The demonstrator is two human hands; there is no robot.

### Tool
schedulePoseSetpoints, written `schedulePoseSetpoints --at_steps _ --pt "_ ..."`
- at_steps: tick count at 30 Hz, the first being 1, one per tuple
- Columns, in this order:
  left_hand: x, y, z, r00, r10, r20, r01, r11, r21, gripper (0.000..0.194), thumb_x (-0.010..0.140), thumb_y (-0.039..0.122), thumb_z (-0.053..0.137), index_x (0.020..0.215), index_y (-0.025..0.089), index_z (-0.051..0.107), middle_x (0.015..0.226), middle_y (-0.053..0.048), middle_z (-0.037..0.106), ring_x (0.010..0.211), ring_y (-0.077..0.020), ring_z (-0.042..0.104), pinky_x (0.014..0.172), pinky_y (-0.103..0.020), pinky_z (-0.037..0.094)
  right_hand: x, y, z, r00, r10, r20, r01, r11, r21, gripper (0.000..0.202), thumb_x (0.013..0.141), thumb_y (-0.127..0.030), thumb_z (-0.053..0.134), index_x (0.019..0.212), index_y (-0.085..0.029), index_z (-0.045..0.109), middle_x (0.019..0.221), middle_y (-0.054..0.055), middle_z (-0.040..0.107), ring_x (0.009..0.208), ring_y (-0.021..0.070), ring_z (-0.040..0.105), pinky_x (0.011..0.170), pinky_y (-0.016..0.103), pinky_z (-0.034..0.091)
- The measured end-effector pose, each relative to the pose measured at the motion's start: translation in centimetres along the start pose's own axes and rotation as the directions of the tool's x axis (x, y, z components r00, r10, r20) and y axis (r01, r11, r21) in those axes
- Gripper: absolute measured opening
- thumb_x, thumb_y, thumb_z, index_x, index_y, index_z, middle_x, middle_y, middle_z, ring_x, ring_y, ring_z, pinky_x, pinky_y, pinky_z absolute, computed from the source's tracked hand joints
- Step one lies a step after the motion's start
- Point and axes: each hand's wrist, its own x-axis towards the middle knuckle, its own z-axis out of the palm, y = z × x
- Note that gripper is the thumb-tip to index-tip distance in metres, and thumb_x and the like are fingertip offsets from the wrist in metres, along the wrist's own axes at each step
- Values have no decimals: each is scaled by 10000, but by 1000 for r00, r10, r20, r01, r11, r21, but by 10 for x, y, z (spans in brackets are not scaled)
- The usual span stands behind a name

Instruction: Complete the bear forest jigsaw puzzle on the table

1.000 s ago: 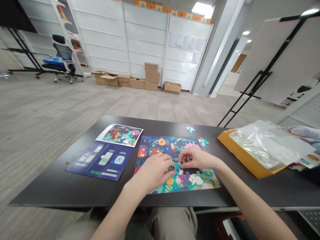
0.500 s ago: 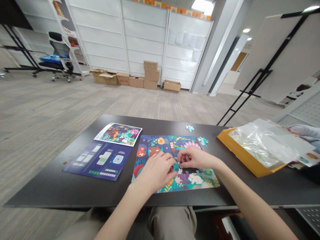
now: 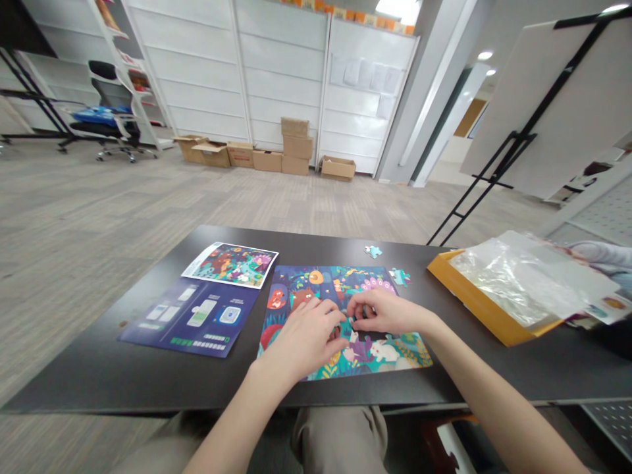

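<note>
A colourful, mostly assembled jigsaw puzzle (image 3: 316,276) with animals lies on the dark table, showing a dark gap under my right hand. My left hand (image 3: 316,332) rests palm down over the puzzle's middle, fingers stretched out and slightly bent, with nothing seen in them. Facing it, my right hand (image 3: 372,313) has its thumb and fingers pinched at the gap's left edge. A puzzle piece seems to be between the fingertips, mostly hidden. Two loose puzzle pieces are nearby: one piece (image 3: 374,252) beyond the puzzle, another piece (image 3: 399,277) by its upper right corner.
Left of the puzzle are a printed reference picture (image 3: 237,265) and a purple leaflet (image 3: 197,322) on the table (image 3: 148,388). At right lies a yellow box (image 3: 478,303) with clear plastic wrapping (image 3: 518,283). Another person's sleeve (image 3: 602,253) shows at the right edge.
The view has shifted slightly. My right hand stays at the gap with a very small shift of the fingers. My left hand keeps its place on the puzzle.
</note>
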Motion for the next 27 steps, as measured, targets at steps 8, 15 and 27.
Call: schedulePoseSetpoints --at_steps 8,15,27 --pt "1 -3 -1 999 33 12 -32 999 -23 217 906 332 680 1097 229 689 1111 -44 664 1076 -251 598 1027 -418 445 -1 4 0 998 -37 47 35 998 59 354 751 -406 812 982 -204 636 724 -48 632 584 102 561 546 203 423" --pt "2 -3 -5 998 48 29 -46 997 -56 182 929 258 635 1089 205 703 1115 -59 676 1073 -247 616 1002 -397 467 -1 3 0 998 -27 62 22 997 67 350 757 -394 813 984 -203 629 709 -59 619 578 95 565 542 199 418" --pt "0 -20 -7 1000 20 -20 -22 990 -138 176 953 191 561 1062 206 699 1120 -43 709 1074 -213 642 1004 -337 474 -2 3 0 997 -59 44 59 998 -9 336 785 -379 794 1015 -194 633 712 -53 620 581 96 552 548 204 398"
